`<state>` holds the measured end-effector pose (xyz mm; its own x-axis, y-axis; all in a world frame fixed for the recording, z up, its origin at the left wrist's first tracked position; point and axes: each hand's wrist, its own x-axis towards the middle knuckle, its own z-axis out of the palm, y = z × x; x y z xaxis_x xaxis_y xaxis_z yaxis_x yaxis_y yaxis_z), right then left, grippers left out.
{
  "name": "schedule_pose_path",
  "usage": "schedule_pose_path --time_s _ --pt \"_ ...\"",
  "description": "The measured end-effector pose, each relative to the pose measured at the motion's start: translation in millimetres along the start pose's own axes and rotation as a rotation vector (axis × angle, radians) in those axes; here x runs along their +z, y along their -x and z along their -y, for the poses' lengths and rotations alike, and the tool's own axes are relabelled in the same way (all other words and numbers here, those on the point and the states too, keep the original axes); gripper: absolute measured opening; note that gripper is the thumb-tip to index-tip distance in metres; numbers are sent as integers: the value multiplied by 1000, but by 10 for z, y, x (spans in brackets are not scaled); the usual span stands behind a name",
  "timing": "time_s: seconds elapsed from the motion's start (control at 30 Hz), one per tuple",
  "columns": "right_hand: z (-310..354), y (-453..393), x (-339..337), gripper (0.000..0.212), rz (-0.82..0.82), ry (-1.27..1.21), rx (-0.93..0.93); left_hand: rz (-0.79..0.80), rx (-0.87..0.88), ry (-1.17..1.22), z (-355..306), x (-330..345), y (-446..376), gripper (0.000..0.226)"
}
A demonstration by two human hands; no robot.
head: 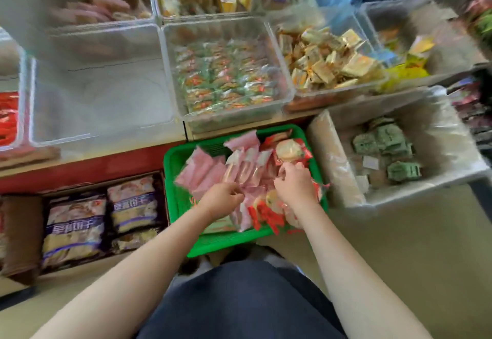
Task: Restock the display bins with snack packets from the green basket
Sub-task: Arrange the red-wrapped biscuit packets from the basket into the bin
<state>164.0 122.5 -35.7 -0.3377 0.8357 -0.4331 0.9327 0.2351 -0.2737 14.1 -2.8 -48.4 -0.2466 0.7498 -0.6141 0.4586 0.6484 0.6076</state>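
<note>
So both hands are down in the green basket [175,163]: left hand [222,199] pinching pink snack packets [205,168], right hand [294,183] curled round red-edged ones. Basket's still heaped and the big clear bin [101,94] looks empty, so plenty left to do

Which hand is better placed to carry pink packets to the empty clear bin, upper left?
Left. The left hand already rests on the pink packets and is nearer the empty bin; the right hand is among the red packets.
</note>
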Motion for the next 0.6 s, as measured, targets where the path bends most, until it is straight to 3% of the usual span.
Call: schedule_pose_path --time_s 0.07,0.13,0.2,0.3,0.37,0.6 --pt "-205 -1 -29 58 112 179 103 1 -10 -36 -176 172 -70 19" --pt "-346 -2 0 82 260 263 168 18 -31 -136 -282 358 -139 45" --pt "-441 -14 95 85 333 269 171 47 -77 -272 -350 552 -184 71" --pt "-510 -37 209 73 306 263 101 35 -136 -374 -414 778 -214 79" --pt "-546 -78 220 61 299 234 59 13 -172 -374 -410 861 -255 74" --pt "-640 -316 132 18 228 61 -101 -147 -220 -206 -354 740 -373 15"
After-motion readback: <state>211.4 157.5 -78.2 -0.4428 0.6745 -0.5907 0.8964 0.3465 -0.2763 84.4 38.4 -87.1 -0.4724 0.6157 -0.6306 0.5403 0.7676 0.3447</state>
